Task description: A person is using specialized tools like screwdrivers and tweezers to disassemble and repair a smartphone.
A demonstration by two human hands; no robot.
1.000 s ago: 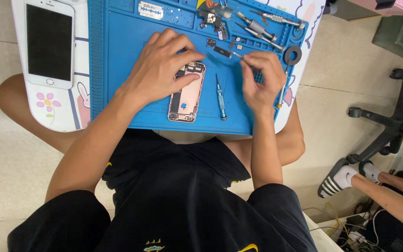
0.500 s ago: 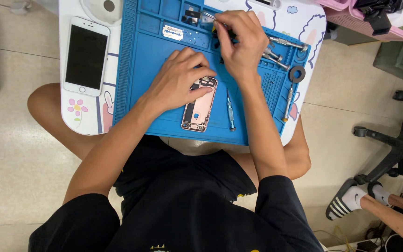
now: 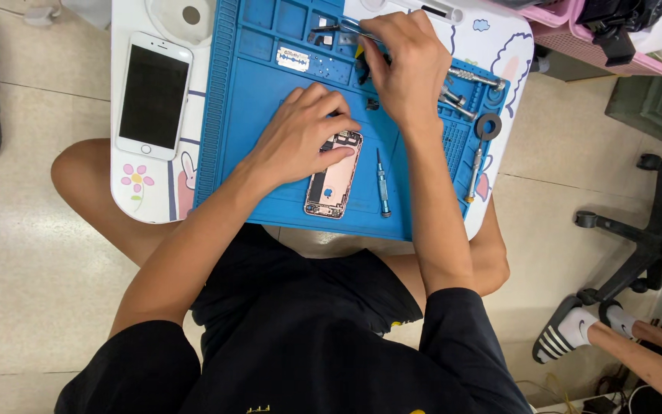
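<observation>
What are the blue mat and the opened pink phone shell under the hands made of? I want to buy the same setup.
The blue mat looks like soft matte silicone or rubber: moulded compartments and ridges, no glare. The phone shell under the left hand looks like thin metal with a satin rose-gold finish, though coloured plastic cannot be ruled out. The right hand reaches into the mat's upper compartments.

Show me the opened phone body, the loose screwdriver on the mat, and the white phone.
Opened phone body [image 3: 334,186], head view, bare lower back.
Screwdriver [image 3: 382,186], head view, handle middle.
White phone [image 3: 153,95], head view, dark screen centre.
</observation>
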